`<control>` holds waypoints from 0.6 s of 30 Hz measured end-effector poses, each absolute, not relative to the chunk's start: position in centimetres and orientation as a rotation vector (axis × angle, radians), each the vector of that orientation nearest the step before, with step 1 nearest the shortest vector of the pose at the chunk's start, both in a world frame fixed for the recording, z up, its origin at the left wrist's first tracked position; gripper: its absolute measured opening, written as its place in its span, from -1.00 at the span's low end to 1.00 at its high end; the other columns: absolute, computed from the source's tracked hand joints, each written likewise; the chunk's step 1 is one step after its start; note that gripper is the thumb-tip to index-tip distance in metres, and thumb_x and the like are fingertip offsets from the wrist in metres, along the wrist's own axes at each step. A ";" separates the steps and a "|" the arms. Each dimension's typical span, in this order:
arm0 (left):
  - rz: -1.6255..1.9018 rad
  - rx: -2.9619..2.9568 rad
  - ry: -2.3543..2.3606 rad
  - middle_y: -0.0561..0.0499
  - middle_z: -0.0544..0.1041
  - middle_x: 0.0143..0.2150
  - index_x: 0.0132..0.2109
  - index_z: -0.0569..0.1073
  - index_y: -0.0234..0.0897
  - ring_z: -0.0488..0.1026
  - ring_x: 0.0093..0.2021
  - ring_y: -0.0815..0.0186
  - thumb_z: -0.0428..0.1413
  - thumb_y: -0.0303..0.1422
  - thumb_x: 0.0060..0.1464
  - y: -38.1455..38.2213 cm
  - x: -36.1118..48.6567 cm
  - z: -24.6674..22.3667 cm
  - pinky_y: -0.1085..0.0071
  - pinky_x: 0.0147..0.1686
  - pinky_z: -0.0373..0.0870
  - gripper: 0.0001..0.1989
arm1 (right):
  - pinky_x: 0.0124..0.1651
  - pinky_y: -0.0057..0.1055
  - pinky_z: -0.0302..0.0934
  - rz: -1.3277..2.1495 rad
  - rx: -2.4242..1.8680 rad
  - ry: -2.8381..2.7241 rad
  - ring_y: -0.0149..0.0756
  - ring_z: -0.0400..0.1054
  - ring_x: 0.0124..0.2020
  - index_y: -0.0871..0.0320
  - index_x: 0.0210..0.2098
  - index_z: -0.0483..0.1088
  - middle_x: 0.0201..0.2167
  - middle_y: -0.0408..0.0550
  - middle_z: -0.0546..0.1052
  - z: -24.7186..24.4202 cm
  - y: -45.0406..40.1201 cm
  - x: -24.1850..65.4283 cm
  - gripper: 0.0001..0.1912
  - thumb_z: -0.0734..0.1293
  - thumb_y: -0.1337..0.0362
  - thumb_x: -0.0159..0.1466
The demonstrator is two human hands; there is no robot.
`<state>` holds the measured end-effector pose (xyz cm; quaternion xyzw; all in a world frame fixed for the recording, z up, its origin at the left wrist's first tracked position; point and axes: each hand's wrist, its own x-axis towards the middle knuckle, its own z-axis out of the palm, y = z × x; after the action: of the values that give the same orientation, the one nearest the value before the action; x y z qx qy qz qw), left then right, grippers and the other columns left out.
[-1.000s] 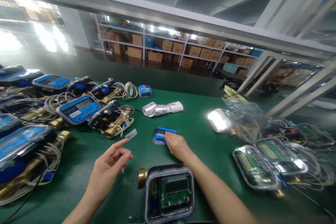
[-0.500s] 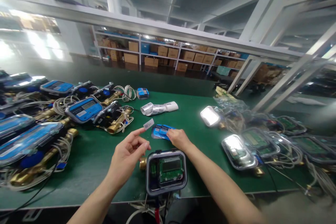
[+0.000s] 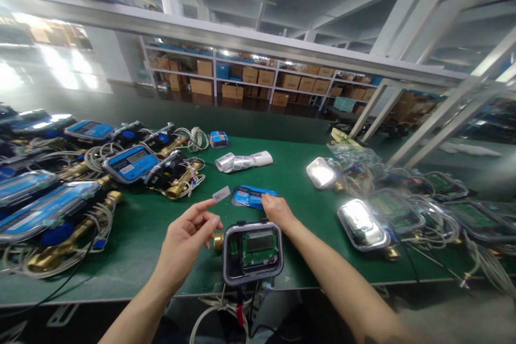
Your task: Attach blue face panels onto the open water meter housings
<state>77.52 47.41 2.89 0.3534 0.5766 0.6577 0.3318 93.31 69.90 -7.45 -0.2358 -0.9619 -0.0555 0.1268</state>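
Note:
A small white label (image 3: 221,194) with a printed code clings to the tip of the index finger of my left hand (image 3: 189,231); the thumb and other fingers are curled loosely below it. My right hand (image 3: 278,209) pinches the edge of a blue meter faceplate (image 3: 266,193) at a small pile of faceplates (image 3: 242,196). Between my forearms sits a meter (image 3: 253,253) with a clear cover, its green circuit board and display showing and a brass fitting at its left. My right fingertips are partly hidden from view.
A roll of labels (image 3: 244,161) lies behind the faceplates, near a bundled blue stack (image 3: 219,139). Meters with blue faces (image 3: 133,164) and coiled cables crowd the left. Meters without blue faces (image 3: 363,224) lie right. A metal rail (image 3: 258,40) crosses above the table.
My right hand has drawn the faceplate slightly to the right, away from the pile. My left hand, with the label on its fingertip, has shifted a little to the left.

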 end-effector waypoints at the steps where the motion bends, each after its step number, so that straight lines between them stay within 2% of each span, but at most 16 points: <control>1: 1.714 0.921 1.504 0.03 0.50 -0.44 0.01 0.38 -0.36 0.32 -0.54 0.40 0.25 -0.16 -0.03 47.4 77.6 2.8 0.52 -0.58 0.29 -0.48 | -0.15 -0.30 0.41 -0.173 -0.694 -2.798 -0.31 0.46 -0.22 0.26 -0.19 0.44 -0.21 -0.03 0.53 -7.4 69.8 93.4 -0.86 0.32 0.28 0.36; 6: 1.690 0.931 1.493 0.03 0.50 -0.45 0.06 0.34 -0.39 0.32 -0.53 0.40 0.24 -0.14 -0.01 47.4 77.7 2.6 0.52 -0.58 0.28 -0.43 | -0.30 -0.42 0.40 -0.191 -0.609 -2.775 -0.37 0.47 -0.37 0.24 -0.34 0.46 -0.36 -0.09 0.56 -5.9 69.5 93.7 -0.86 0.35 0.30 0.33; 8: 1.693 0.936 1.491 0.03 0.50 -0.44 0.11 0.30 -0.40 0.32 -0.53 0.39 0.25 -0.13 -0.02 47.6 77.7 2.7 0.52 -0.59 0.28 -0.37 | -0.35 -0.47 0.37 -0.203 -0.582 -2.726 -0.35 0.48 -0.41 0.20 -0.33 0.50 -0.39 -0.07 0.59 -4.4 69.4 94.2 -0.92 0.36 0.39 0.29; 9: 1.692 0.937 1.492 0.03 0.51 -0.44 0.13 0.28 -0.39 0.32 -0.53 0.39 0.25 -0.13 -0.02 47.7 77.8 2.8 0.53 -0.59 0.28 -0.34 | -0.35 -0.47 0.37 -0.216 -0.586 -2.682 -0.32 0.50 -0.40 0.18 -0.28 0.52 -0.37 -0.03 0.61 -3.5 69.3 94.5 -0.89 0.34 0.43 0.29; 12: 1.681 0.934 1.480 0.04 0.50 -0.44 0.20 0.19 -0.37 0.33 -0.52 0.39 0.23 -0.12 0.03 48.2 78.3 3.6 0.54 -0.57 0.28 -0.30 | -0.16 -0.39 0.40 -0.251 -0.572 -2.526 -0.22 0.54 -0.20 0.21 -0.07 0.51 -0.17 0.11 0.62 -0.2 67.6 95.6 -0.72 0.22 0.48 0.33; 14: 1.697 0.925 1.417 0.05 0.50 -0.44 0.25 0.13 -0.37 0.32 -0.53 0.40 0.23 -0.10 0.05 48.3 79.3 4.5 0.55 -0.57 0.28 -0.24 | -0.01 -0.36 0.37 -0.248 -0.434 -2.442 -0.22 0.51 -0.08 0.22 0.00 0.48 -0.09 0.10 0.60 1.9 65.0 96.0 -0.69 0.19 0.45 0.37; 16: 1.743 0.909 1.305 0.07 0.47 -0.46 0.29 0.06 -0.38 0.30 -0.54 0.41 0.26 -0.07 0.00 48.1 80.6 5.3 0.55 -0.59 0.27 -0.14 | 0.04 -0.38 0.36 -0.235 -0.153 -2.314 -0.23 0.50 -0.06 0.23 0.02 0.47 -0.09 0.08 0.60 3.2 61.8 96.1 -0.69 0.20 0.45 0.36; 18: 1.799 0.862 1.224 0.16 0.35 -0.53 0.30 0.08 -0.33 0.21 -0.61 0.46 0.30 -0.03 -0.06 48.0 81.7 5.5 0.57 -0.63 0.23 -0.08 | 0.03 -0.43 0.36 -0.132 0.028 -2.183 -0.27 0.50 -0.08 0.20 0.06 0.45 -0.11 0.06 0.60 3.3 59.3 95.6 -0.68 0.20 0.44 0.36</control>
<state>81.73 48.01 5.51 0.3391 0.4817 0.7079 0.3897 95.61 59.26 3.35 0.0113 -0.8866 -0.0537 0.4593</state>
